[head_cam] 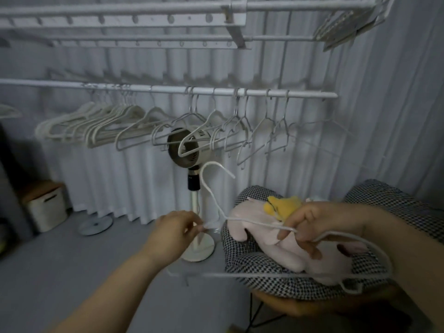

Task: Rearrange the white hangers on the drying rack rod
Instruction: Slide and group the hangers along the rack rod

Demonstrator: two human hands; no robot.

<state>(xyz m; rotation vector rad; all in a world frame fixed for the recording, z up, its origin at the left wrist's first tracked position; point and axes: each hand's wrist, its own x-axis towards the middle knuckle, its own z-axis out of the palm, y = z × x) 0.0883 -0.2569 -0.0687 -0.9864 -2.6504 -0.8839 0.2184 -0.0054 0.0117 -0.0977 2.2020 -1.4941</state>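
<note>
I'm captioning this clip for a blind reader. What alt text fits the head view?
A right hand and a left hand hold a white wire hanger below a rod hung with many white hangers. Behind stand a fan and a checked chair holding a pink plush.

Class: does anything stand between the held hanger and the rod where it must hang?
Yes: hung hangers dangle below the rod, directly above the hook of the held hanger. The rod's right end looks bare.
</note>
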